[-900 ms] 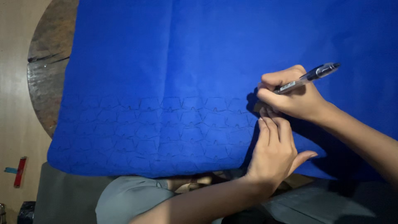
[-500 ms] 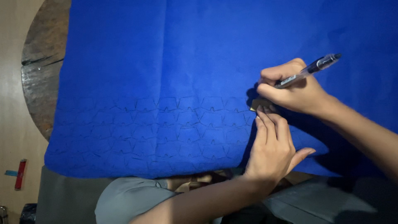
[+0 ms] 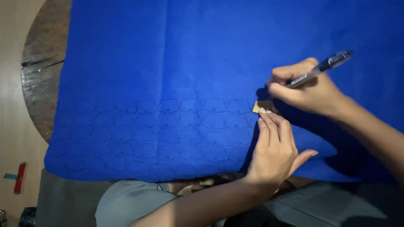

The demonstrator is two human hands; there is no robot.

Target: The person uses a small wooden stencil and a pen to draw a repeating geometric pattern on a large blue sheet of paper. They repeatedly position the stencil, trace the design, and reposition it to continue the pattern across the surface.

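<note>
A large blue sheet of felt-like fabric covers a round wooden table. Rows of small traced outlines mark its lower left part. My right hand grips a pen, tip down at the edge of a small tan cardboard template lying on the fabric. My left hand lies flat with fingers together, fingertips pressing on the template's lower edge. Most of the template is hidden under the two hands.
The dark wooden tabletop shows at the left, beyond the fabric. A small red object lies on the light floor at lower left. My grey-clad lap sits at the near fabric edge.
The view has shifted slightly. Both hands stay at the template; the right hand and pen have edged a little along its upper side.
</note>
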